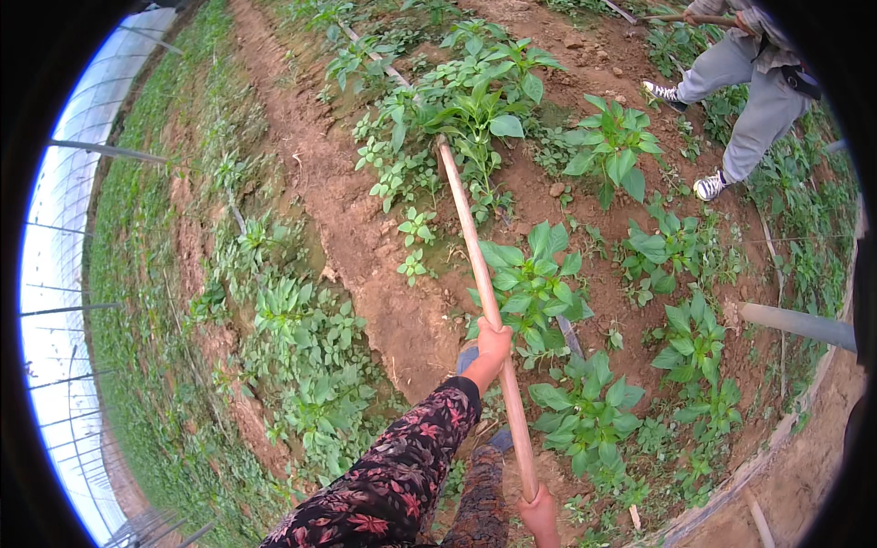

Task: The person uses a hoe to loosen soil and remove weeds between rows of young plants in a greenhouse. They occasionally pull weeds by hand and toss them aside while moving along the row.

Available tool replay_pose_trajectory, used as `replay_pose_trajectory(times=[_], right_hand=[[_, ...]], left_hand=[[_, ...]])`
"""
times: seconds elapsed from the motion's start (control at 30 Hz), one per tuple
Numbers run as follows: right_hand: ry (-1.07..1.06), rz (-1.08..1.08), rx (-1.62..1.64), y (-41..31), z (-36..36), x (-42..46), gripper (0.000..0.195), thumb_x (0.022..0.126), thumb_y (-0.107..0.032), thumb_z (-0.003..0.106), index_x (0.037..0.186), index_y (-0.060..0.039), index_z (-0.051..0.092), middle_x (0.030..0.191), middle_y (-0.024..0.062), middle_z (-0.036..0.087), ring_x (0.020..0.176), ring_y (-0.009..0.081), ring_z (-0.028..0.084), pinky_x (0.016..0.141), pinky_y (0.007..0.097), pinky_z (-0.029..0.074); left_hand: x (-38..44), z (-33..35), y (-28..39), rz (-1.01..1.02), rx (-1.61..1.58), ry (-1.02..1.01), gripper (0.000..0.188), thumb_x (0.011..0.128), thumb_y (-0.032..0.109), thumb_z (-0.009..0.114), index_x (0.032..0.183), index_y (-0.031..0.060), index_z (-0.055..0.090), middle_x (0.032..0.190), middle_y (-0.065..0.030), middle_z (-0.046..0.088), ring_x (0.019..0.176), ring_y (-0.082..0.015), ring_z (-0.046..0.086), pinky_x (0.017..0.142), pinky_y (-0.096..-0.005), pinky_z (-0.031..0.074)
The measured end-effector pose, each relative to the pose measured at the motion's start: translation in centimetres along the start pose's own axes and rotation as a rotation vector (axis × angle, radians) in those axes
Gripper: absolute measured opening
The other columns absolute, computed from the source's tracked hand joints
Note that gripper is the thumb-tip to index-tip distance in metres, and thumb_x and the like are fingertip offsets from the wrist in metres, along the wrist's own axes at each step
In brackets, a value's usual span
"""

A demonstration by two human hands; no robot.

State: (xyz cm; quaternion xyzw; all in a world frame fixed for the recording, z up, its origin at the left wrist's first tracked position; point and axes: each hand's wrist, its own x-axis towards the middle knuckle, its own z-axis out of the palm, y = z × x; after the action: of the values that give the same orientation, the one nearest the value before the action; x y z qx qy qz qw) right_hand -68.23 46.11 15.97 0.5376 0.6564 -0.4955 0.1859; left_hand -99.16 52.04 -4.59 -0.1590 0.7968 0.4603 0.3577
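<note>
A long wooden tool handle (470, 236) runs from the bottom of the view up into leafy growth. My left hand (495, 340), at the end of a dark floral sleeve, is closed around its middle. Lower down, near its bottom end, my right hand (538, 510) grips the same handle. Leaves hide the tool's head at the far end. Around that end stand a pepper plant (483, 113) and low broad-leaved weeds (387, 168). Just right of the handle, close to my left hand, grows another pepper plant (538, 284), with one more (588, 411) below it.
A person in grey trousers (743, 103) stands at upper right, holding a wooden handle (699, 20). A grey pole (798, 327) juts in at right. A bare soil furrow (356, 274) lies left of the handle. Greenhouse film (58, 260) curves along the left. My shoe (467, 357) shows below.
</note>
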Motion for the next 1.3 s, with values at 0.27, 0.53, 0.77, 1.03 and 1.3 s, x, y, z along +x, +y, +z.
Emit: replay_pose_trajectory(times=[0.27, 0.53, 0.77, 1.03, 1.3], right_hand=[[0.038, 0.035, -0.170, 0.8, -3.0, 1.8, 0.034, 0.063, -0.017, 0.068, 0.089, -0.0017, 0.052, 0.074, 0.0235, 0.060, 0.074, 0.0418, 0.060, 0.064, 0.0446, 0.048], [-0.018, 0.119, -0.174, 1.7, 1.0, -0.5, 0.035, 0.065, -0.019, 0.067, 0.091, -0.0027, 0.051, 0.076, 0.0243, 0.061, 0.076, 0.0426, 0.060, 0.065, 0.0476, 0.048], [-0.019, 0.161, 0.062, 2.0, 5.0, -5.5, 0.035, 0.066, -0.020, 0.067, 0.091, -0.0018, 0.050, 0.081, 0.0255, 0.061, 0.079, 0.0427, 0.060, 0.069, 0.0477, 0.048], [-0.038, 0.108, 0.013, 5.4, 5.5, -10.2, 0.035, 0.066, -0.017, 0.067, 0.091, 0.0004, 0.051, 0.076, 0.0254, 0.060, 0.077, 0.0424, 0.061, 0.067, 0.0461, 0.048], [-0.087, 0.143, 0.077, 8.0, 2.6, -15.5, 0.040, 0.067, -0.021, 0.067, 0.100, -0.0015, 0.053, 0.078, 0.0262, 0.061, 0.077, 0.0428, 0.061, 0.068, 0.0463, 0.049]], left_hand=[[-2.7, 2.5, 2.7, -0.060, -0.112, -0.058, 0.036, 0.078, 0.010, 0.058, 0.100, 0.0074, 0.031, 0.071, -0.0108, 0.052, 0.050, -0.0195, 0.054, 0.041, -0.0329, 0.046], [-2.6, 0.7, 0.3, -0.057, 0.016, -0.078, 0.038, 0.077, 0.011, 0.059, 0.103, 0.0058, 0.032, 0.074, -0.0149, 0.055, 0.055, -0.0245, 0.058, 0.047, -0.0368, 0.048], [-5.1, -2.0, -1.2, -0.009, 0.357, -0.039, 0.039, 0.077, 0.018, 0.058, 0.104, 0.0030, 0.034, 0.084, -0.0233, 0.059, 0.079, -0.0385, 0.061, 0.070, -0.0418, 0.049], [-9.6, -4.1, -3.6, -0.026, 0.337, -0.028, 0.038, 0.076, 0.017, 0.058, 0.102, 0.0016, 0.035, 0.075, -0.0184, 0.058, 0.056, -0.0276, 0.060, 0.051, -0.0368, 0.050], [-15.7, -4.0, -7.8, -0.021, 0.425, -0.033, 0.040, 0.077, 0.020, 0.058, 0.103, 0.0016, 0.034, 0.086, -0.0256, 0.060, 0.081, -0.0416, 0.061, 0.072, -0.0450, 0.049]])
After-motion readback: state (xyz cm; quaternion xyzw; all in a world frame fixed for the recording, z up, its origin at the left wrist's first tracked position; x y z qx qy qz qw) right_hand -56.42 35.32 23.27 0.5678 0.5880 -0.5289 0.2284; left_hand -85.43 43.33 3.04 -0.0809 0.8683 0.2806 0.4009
